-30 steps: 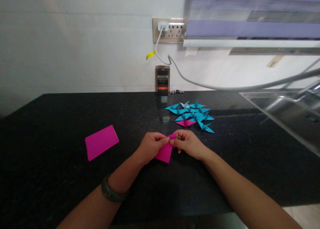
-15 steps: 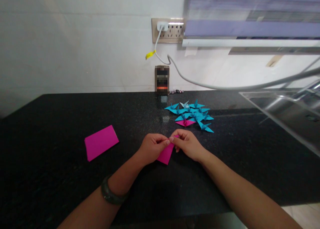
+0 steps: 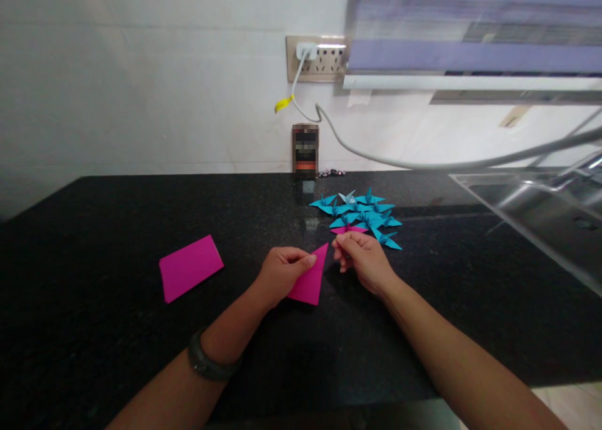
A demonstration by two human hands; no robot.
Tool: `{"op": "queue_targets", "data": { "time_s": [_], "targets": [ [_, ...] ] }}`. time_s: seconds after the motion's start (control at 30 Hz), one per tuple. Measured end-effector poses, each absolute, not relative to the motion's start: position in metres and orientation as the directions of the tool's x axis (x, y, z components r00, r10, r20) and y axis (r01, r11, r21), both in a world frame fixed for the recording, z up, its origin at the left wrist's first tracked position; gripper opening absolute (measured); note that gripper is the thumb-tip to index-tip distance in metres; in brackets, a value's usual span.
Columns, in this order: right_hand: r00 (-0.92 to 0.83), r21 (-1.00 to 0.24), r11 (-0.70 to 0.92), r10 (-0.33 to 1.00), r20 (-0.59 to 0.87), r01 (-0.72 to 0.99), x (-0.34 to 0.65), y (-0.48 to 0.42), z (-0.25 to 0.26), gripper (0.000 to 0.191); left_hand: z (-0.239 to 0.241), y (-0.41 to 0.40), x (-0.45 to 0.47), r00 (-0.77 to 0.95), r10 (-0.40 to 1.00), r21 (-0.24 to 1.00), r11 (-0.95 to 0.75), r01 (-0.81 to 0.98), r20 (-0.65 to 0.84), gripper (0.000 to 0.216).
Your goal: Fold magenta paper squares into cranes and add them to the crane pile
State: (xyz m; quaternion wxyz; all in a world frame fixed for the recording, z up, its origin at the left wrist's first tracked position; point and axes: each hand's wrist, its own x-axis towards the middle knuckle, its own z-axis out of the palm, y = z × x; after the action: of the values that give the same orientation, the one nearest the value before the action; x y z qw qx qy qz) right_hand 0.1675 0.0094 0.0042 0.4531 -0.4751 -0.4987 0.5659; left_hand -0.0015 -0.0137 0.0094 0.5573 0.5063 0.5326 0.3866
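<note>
A folded sheet of pink origami paper (image 3: 309, 287) is pinched between the thumb and fingers of my left hand (image 3: 283, 273), one pointed corner standing up to the right. My right hand (image 3: 362, 257) is just right of the paper, apart from it, with thumb and fingers curled together and nothing visible in them. Behind that hand lies a pink paper crane (image 3: 348, 230), partly hidden by the fingers. Several blue paper cranes (image 3: 369, 217) and one paler crane (image 3: 348, 197) are grouped beyond it.
A stack of pink paper (image 3: 191, 268) lies on the black counter (image 3: 117, 229) to the left. A phone-like object (image 3: 305, 151) with a blurred screen leans on the wall. A grey cable (image 3: 357, 153) runs from the socket (image 3: 324, 59) to the right, above a metal sink (image 3: 555, 210).
My right hand has let go of the pink paper and moved slightly right. The paper has turned a little in my left hand, and its upper corner now shows.
</note>
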Motion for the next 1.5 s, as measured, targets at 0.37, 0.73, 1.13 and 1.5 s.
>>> {"op": "queue_targets", "data": {
  "time_s": [0.37,0.73,1.13,1.5],
  "targets": [
    [-0.171,-0.987,0.089,0.983,0.065,0.132,0.166,0.005,0.009,0.028,0.007,-0.011,-0.001,0.103,0.978,0.977,0.170,0.126,-0.183,0.036],
    [-0.215,-0.986,0.056,0.976,0.021,0.157,0.162,0.004,0.000,0.033,0.003,-0.007,0.000,0.147,0.971,0.982,0.185,0.027,-0.187,0.042],
    [-0.520,-0.603,0.725,0.675,0.523,0.333,0.168,-0.004,0.003,0.019,0.004,-0.007,-0.003,0.248,0.932,0.936,0.310,-0.166,-0.265,0.042],
    [-0.128,-0.981,0.066,0.991,0.043,0.182,0.163,0.003,0.007,0.035,0.002,-0.009,-0.004,0.297,0.932,0.940,0.274,-0.201,-0.208,0.028]
  ]
}}
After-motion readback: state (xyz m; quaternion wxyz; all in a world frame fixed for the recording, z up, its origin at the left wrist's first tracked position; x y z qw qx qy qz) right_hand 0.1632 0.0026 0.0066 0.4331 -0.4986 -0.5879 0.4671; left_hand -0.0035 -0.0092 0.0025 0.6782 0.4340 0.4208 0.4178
